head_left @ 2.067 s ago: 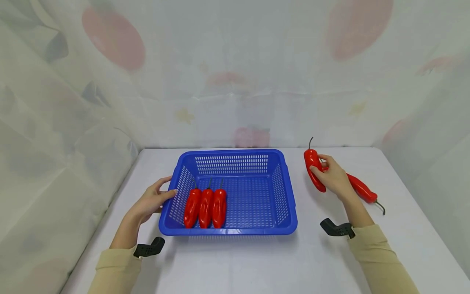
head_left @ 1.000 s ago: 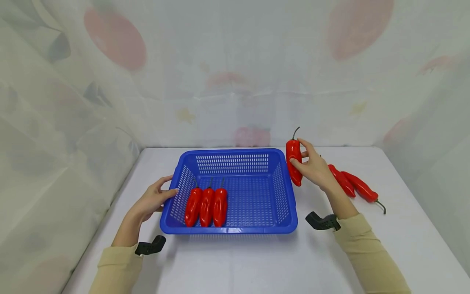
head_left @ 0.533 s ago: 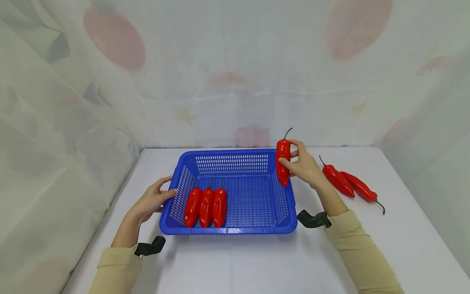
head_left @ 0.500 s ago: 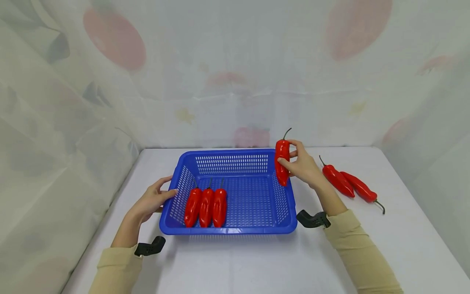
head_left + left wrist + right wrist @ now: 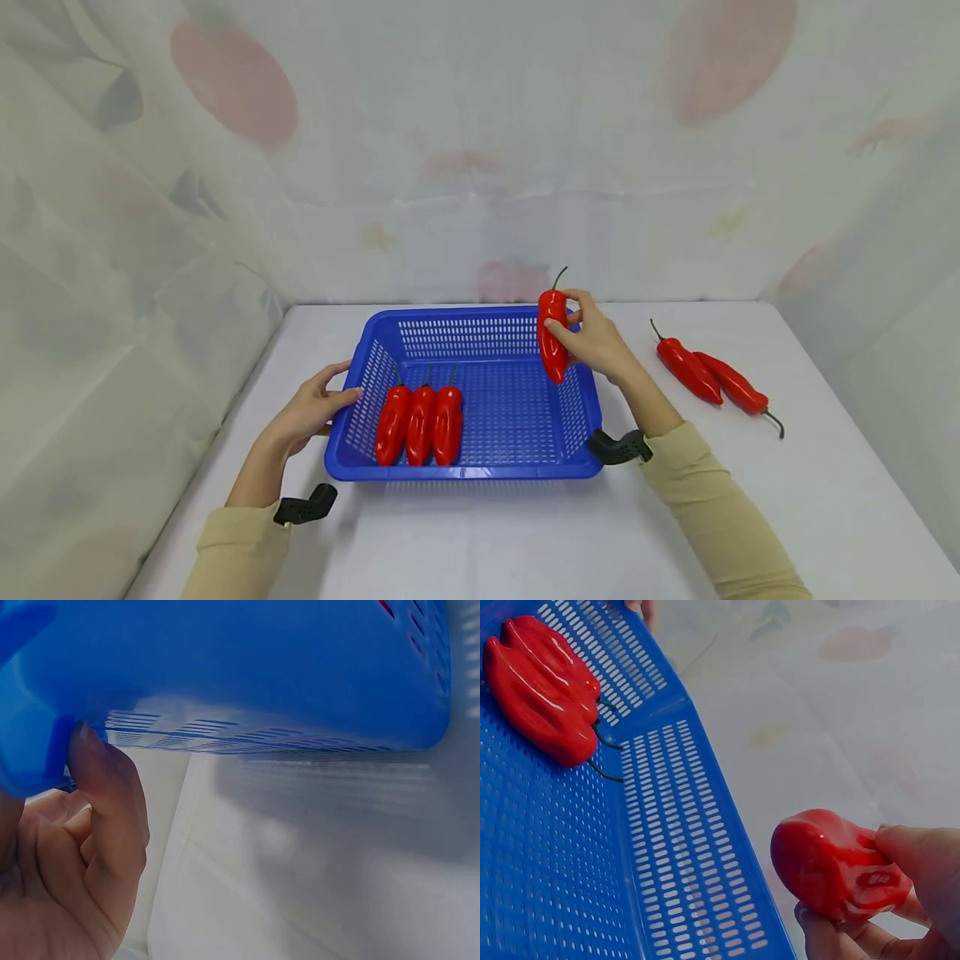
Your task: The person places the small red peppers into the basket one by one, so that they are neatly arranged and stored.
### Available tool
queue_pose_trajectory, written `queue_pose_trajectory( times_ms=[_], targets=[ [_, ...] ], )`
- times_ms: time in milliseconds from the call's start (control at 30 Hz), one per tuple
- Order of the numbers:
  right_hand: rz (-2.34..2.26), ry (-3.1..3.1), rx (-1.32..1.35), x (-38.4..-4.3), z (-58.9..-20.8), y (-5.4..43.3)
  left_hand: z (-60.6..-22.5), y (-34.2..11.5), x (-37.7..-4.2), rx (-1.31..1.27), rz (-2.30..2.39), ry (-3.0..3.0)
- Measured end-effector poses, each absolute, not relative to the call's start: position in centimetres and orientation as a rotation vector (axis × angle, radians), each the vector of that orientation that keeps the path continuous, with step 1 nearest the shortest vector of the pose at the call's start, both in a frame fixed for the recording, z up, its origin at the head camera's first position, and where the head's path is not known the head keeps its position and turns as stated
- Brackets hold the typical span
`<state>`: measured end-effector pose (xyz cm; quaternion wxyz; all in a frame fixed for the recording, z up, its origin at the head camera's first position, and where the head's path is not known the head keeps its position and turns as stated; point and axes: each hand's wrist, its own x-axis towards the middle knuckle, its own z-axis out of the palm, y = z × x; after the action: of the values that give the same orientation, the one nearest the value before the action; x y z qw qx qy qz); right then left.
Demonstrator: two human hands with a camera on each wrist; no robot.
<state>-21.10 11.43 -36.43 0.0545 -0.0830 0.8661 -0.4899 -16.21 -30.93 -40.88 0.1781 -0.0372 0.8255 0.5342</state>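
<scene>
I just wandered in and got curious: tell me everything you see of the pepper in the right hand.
The pepper is glossy red, perhaps plastic, with dented sides, a tapering lower end and a thin, curved, dark stem. The right hand pinches it nearly upright, stem up. In the head view it overlaps the blue basket near its far right corner.

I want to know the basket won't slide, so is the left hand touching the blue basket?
Touching: the head view shows the left hand gripping the blue basket at its left rim, the thumb lying over the edge.
</scene>
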Motion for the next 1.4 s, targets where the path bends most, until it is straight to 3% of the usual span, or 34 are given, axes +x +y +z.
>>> queue_pose_trajectory(
  times_ms=[1400],
  targets=[
    [-1.446, 2.373, -0.273, -22.2, -39.4, 4.2, -41.0, -31.0, -16.4, -0.114, 1.492, 2.348]
  ],
)
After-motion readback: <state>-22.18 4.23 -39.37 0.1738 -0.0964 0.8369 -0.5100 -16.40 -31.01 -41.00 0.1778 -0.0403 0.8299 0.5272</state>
